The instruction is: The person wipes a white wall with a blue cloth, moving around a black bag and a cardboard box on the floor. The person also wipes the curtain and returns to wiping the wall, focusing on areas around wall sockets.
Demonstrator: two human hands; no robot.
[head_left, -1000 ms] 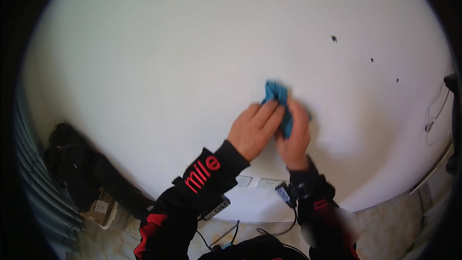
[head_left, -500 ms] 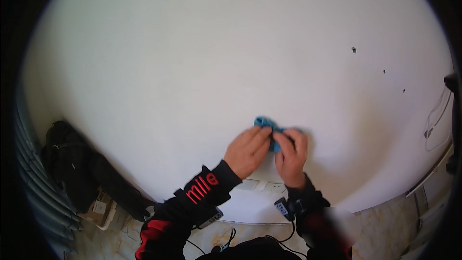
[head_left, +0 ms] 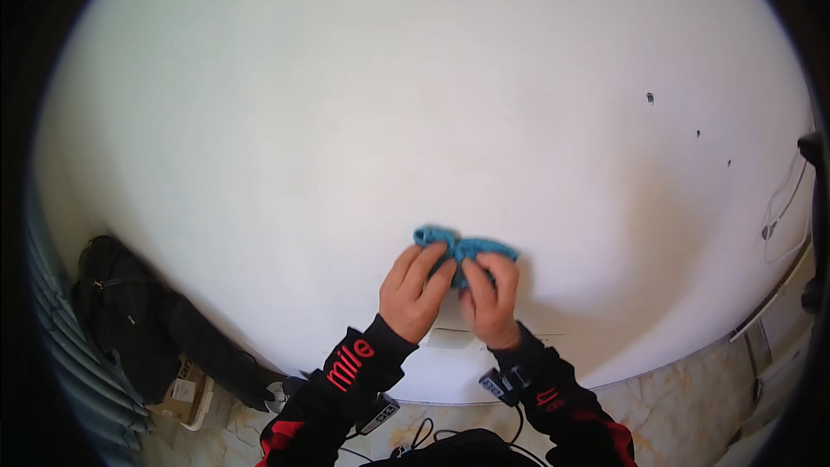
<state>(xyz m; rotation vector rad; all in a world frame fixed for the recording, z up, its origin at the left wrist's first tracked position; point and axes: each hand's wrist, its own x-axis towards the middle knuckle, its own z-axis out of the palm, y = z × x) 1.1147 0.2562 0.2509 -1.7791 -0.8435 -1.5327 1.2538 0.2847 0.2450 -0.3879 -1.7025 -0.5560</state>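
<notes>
A bunched blue cloth (head_left: 467, 248) lies against the white wall (head_left: 415, 104) in front of me. My left hand (head_left: 417, 288) grips its left part, fingers bent over the fabric. On the cloth's right part, my right hand (head_left: 493, 297) is closed with thumb and fingers pinching it. Both hands sit close together, and the palm sides are hidden. Black sleeves with red marks cover my forearms, and a small dark device is strapped near each wrist.
Below my hands is a wall socket plate (head_left: 452, 338), partly covered. Small holes (head_left: 650, 99) mark the wall at right, near a hanging white cable (head_left: 768, 230). At left are a black bag (head_left: 125, 311), a cardboard box (head_left: 183, 391) and a blue-grey curtain (head_left: 73, 355). The floor (head_left: 683, 393) is marble-patterned.
Both hands and the cloth have shifted left and slightly down along the wall. More of the cloth now shows, spread out above my fingers.
</notes>
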